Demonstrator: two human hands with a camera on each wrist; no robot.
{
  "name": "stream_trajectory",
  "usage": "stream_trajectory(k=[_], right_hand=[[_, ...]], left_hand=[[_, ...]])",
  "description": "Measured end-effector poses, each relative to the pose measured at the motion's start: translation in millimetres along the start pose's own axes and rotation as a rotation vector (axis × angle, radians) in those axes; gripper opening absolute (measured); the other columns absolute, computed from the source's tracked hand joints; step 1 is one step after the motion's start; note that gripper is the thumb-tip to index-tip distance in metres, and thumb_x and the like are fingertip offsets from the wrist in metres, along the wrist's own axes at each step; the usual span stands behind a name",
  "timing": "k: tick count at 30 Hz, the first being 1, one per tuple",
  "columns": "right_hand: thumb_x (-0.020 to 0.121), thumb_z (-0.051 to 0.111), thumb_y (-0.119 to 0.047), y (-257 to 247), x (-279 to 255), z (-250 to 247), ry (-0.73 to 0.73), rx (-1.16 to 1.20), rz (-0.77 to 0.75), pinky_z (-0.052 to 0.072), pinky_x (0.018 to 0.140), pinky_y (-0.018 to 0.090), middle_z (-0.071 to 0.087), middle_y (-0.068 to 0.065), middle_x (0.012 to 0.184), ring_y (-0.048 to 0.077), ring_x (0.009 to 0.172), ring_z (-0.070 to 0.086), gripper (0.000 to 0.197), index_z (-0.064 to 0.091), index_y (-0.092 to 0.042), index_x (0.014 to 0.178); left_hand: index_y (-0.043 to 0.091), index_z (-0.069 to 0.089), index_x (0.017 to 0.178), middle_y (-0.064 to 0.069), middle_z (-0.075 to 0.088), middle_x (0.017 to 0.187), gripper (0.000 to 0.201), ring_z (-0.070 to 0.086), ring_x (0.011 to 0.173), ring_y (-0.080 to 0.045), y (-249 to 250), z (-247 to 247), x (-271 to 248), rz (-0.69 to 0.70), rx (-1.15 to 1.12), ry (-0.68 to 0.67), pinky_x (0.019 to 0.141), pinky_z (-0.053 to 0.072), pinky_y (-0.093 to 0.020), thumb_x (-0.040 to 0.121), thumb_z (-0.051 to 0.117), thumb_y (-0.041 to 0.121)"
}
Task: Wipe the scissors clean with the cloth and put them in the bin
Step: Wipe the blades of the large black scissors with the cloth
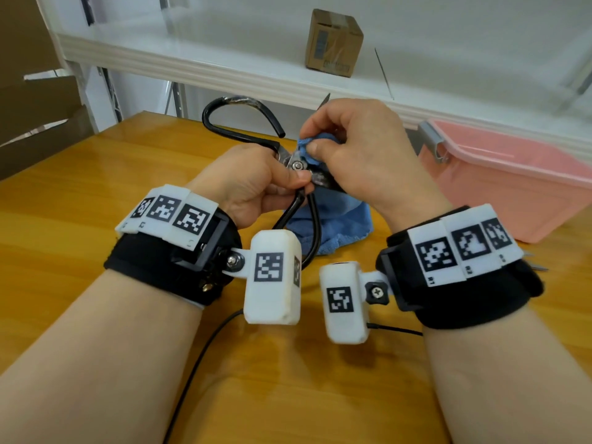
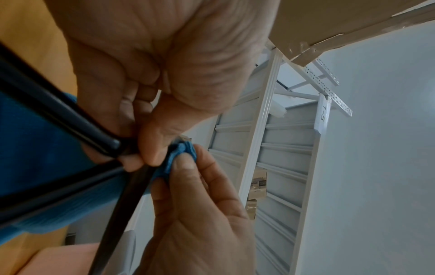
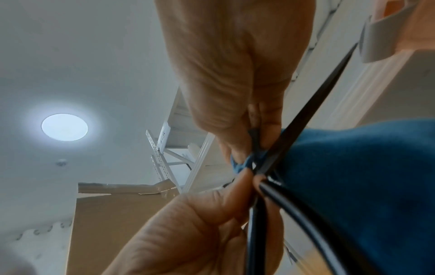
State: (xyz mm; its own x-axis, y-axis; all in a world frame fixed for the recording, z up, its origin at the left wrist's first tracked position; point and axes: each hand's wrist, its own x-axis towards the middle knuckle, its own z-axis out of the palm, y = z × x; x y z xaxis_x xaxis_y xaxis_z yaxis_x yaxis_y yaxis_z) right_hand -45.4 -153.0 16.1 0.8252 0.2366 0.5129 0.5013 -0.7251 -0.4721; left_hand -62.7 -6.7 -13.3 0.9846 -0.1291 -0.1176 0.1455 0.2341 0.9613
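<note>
1. Head view: the scissors [image 1: 296, 165] are held above the table [image 1: 80, 200], gripped at the pivot by the left hand [image 1: 253, 181].
2. One black handle loop is seen on the far side, the other on the near side.
3. The blue cloth [image 1: 333, 219] is pinched against the blades by the right hand [image 1: 358, 155]; its remainder hangs to the table.
4. The pink bin [image 1: 512, 187] is placed to the right, apart from the hands.
5. A cardboard box [image 1: 334, 43] is seen on the far shelf [image 1: 192, 56].

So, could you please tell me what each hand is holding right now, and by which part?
The left hand grips the scissors at the pivot, where the handles meet the blades. The right hand pinches a bunched fold of the blue cloth against the blades.
</note>
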Motion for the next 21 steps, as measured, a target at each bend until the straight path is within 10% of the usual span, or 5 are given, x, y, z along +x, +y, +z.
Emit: stream_trajectory(k=[6, 12, 18, 21], right_hand=[[0.083, 0.075, -0.015, 1, 2, 1, -0.015, 0.003, -0.03, 0.04, 0.068, 0.001, 0.062, -0.018, 0.089, -0.006, 0.079, 0.056, 0.017, 0.07, -0.031, 0.088], [0.08, 0.073, -0.008, 10, 4, -16, 0.173, 0.178, 0.029, 0.059, 0.083, 0.034, 0.071, -0.012, 0.088, 0.003, 0.083, 0.066, 0.024, 0.071, -0.032, 0.08], [0.079, 0.077, -0.014, -7, -2, -13, -0.008, 0.01, -0.04, 0.048, 0.071, 0.007, 0.065, -0.018, 0.086, -0.005, 0.082, 0.062, 0.023, 0.068, -0.032, 0.09], [0.083, 0.073, -0.016, -15, -4, -2, -0.069, -0.09, -0.074, 0.05, 0.072, 0.012, 0.068, -0.015, 0.09, 0.001, 0.084, 0.063, 0.018, 0.069, -0.033, 0.086]], left_hand=[[0.002, 0.063, 0.1, -0.009, 0.069, 0.082, 0.019, 0.07, 0.066, -0.014, -1, 0, 0, -0.003, -0.013, -0.029, 0.056, 0.055, -0.022, 0.085, 0.06, -0.008], [0.002, 0.063, 0.092, -0.007, 0.069, 0.076, 0.01, 0.069, 0.065, -0.013, 2, -4, -1, -0.062, -0.079, -0.033, 0.056, 0.056, -0.021, 0.086, 0.059, -0.006], [0.001, 0.062, 0.087, -0.008, 0.067, 0.074, 0.01, 0.067, 0.059, -0.012, 0, -3, -1, -0.066, -0.102, -0.017, 0.055, 0.056, -0.021, 0.086, 0.058, -0.008], [0.002, 0.063, 0.091, -0.009, 0.068, 0.077, 0.014, 0.068, 0.062, -0.014, -2, -3, 1, -0.042, -0.068, -0.001, 0.053, 0.054, -0.021, 0.084, 0.06, -0.01]])
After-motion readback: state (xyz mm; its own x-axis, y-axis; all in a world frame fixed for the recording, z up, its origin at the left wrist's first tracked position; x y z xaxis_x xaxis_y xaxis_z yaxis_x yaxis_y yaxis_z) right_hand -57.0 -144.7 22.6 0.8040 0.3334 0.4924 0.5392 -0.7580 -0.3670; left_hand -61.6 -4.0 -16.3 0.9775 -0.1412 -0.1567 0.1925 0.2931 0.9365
